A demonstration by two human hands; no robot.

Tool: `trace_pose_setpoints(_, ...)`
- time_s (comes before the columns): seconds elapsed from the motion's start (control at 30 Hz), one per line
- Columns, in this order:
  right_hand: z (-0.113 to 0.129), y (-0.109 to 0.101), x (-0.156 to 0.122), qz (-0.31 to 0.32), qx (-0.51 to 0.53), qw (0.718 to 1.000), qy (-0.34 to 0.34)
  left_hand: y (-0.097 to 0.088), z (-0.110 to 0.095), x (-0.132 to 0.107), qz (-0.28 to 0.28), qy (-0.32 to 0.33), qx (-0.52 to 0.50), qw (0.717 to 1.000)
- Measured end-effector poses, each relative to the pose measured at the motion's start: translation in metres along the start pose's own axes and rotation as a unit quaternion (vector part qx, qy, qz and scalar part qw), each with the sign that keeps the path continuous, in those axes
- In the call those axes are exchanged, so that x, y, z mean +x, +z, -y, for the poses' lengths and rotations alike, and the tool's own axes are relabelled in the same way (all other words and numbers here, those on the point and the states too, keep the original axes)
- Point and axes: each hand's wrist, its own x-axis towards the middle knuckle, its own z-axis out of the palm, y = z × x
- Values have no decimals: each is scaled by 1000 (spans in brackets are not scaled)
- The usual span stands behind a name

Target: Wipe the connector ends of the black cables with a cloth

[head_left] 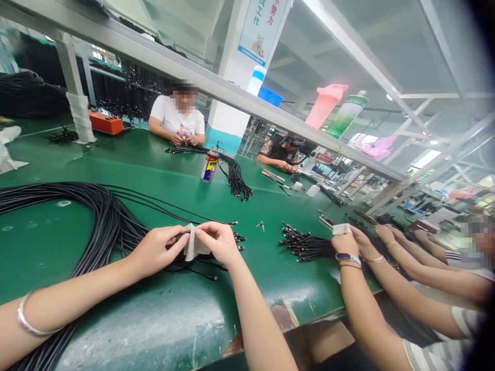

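My left hand (157,250) and my right hand (218,241) meet over the green table (162,170), both pinching a small white cloth (192,246) between fingers and thumbs. The cloth is wrapped round the end of a black cable. That cable belongs to a large bundle of black cables (96,216) that sweeps left across the table and under my left forearm. Several connector ends (238,238) stick out just right of my hands. A silver bangle (27,322) sits on my left wrist.
A co-worker's hands (346,242) on my right hold a white cloth beside another cable bundle (305,245). A spray can (210,164) stands mid-table near a third bundle (235,180). Two people sit across the table. An orange box (105,123) sits far left. Bottles stand on the overhead shelf.
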Motion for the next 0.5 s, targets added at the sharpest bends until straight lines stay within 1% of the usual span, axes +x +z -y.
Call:
trace_pose_setpoints(0.1,5,-1,-1,-9,-104,993,-60,-1,6,0,-14,58,106,993)
trace_pose_setpoints(0.17,7,-1,-2,-24,-128,989,-72,-2,8,0,-34,107,180,977)
trace_pose_setpoints(0.23,7,1,-2,-43,-114,991,-56,-3,8,1,-62,161,255,951)
trace_pose_setpoints(0.3,4,3,-2,-58,-88,994,-34,-5,8,1,-90,216,332,914)
trace_pose_setpoints(0.37,0,5,-1,-64,-54,996,-9,-5,9,1,-104,259,389,878)
trace_pose_setpoints(0.43,-4,7,0,-56,-13,998,18,-5,11,1,-104,282,419,857)
trace_pose_setpoints(0.5,-7,8,1,-44,27,998,40,-6,12,1,-101,294,432,847)
